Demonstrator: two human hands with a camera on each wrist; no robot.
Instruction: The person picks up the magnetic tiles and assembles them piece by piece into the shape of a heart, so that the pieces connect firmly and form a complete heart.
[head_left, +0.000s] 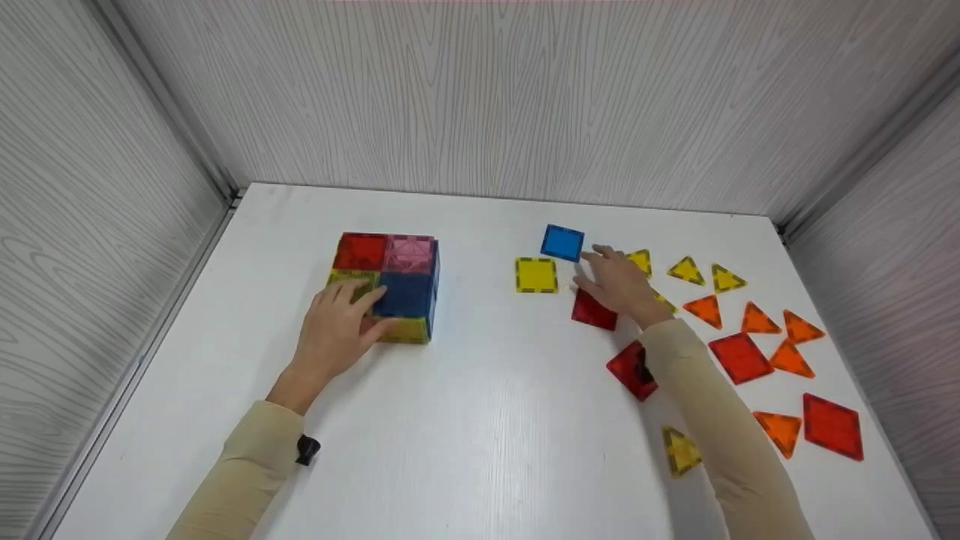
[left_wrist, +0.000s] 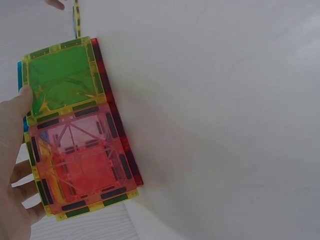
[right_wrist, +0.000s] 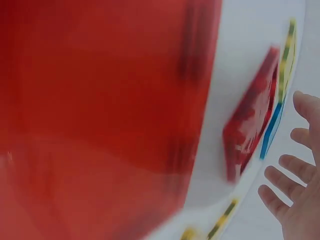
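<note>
A box built of magnetic tiles (head_left: 405,292) stands at the left of the table, its top showing red, pink, yellow and dark blue squares. My left hand (head_left: 337,322) rests on its top with fingers spread, the thumb at the front edge. In the left wrist view, its front face shows a green-looking tile (left_wrist: 62,77) beside a pink tile (left_wrist: 82,160). My right hand (head_left: 619,285) reaches out, fingers extended, close to a blue square tile (head_left: 562,243) and above a red square tile (head_left: 595,311). Nothing is visible in its grasp.
A yellow square tile (head_left: 536,275) lies left of the right hand. Farther right are several orange triangle tiles (head_left: 761,319), yellow triangle tiles (head_left: 686,270) and red squares (head_left: 741,358). Another red tile (head_left: 631,370) lies beside the right sleeve. Walls enclose the table's back and sides.
</note>
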